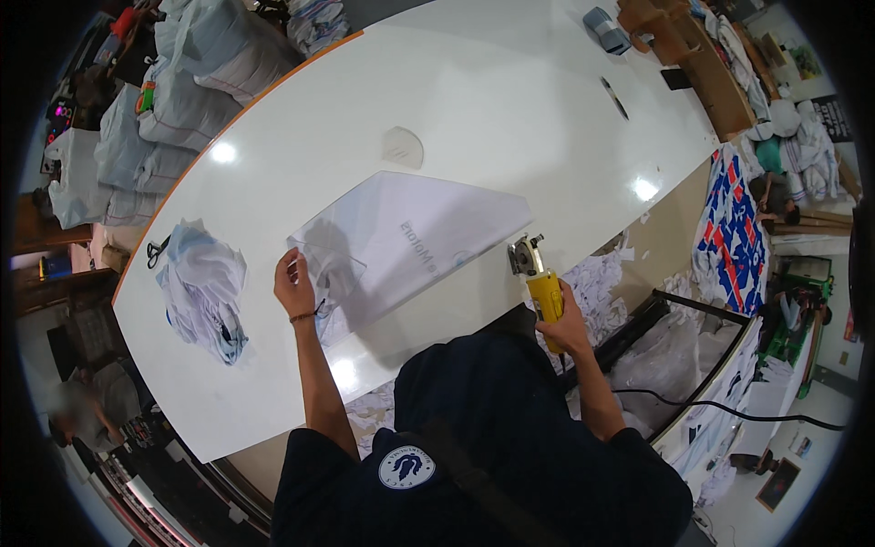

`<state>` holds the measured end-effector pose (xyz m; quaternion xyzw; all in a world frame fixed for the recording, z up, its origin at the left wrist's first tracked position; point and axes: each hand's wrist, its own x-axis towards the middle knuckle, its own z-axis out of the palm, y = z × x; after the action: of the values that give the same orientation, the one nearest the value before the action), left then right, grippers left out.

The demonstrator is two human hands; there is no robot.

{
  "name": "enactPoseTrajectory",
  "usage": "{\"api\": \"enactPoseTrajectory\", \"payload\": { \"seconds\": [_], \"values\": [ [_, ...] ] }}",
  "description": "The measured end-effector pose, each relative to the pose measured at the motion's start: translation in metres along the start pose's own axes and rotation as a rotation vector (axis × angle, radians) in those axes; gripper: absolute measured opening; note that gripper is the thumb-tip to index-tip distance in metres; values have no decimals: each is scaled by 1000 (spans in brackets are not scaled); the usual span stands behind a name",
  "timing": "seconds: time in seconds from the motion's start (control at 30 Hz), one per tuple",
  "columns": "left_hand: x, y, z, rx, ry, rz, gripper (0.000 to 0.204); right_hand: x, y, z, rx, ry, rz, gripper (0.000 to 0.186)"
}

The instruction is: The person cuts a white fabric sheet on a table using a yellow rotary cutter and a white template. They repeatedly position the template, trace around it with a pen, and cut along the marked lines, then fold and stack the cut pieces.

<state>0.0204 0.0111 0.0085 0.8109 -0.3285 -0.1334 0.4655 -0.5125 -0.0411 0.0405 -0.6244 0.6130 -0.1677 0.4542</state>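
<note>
A: What is the largest thing there?
B: The white worktop (510, 87), sweeping from the lower left to the upper right of the frame. Plump pale sacks (223, 46) crowd the upper left, beyond its orange edge.
A: And on it?
B: A pale sheet (383, 237) with printed lettering lies flat around the middle of the frame. A crumpled heap of pale pieces (205, 278) sits well to its left.
A: Where is the tool?
B: Right of centre, just beside the sheet's lower right edge: a yellow cutter (545, 296) with a metal head. The person's right hand (567, 321) has its grip closed around the body.
A: The left hand (294, 285)?
B: At the sheet's left corner, fingers half curled; whether that grip has hold of the sheet cannot be told.
A: Anything smaller?
B: A translucent curved piece (402, 148) above the sheet, and black-handled scissors (157, 252) at the heap's upper left.
</note>
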Motion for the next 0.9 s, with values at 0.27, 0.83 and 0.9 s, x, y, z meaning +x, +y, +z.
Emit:
{"api": "enactPoseTrajectory", "payload": {
  "seconds": [0.27, 0.83, 0.9],
  "values": [
    [-4, -19, -29, -43, 33, -56, 23, 13, -47, 11, -235, -12, 85, 96],
    [-13, -20, -27, -35, -6, -49, 20, 34, -57, 7, -186, -38, 36, 89],
    [-13, -18, -27, -29, -7, -48, 19, 36, -59, 9, -163, -39, 23, 89]
  ]
}}
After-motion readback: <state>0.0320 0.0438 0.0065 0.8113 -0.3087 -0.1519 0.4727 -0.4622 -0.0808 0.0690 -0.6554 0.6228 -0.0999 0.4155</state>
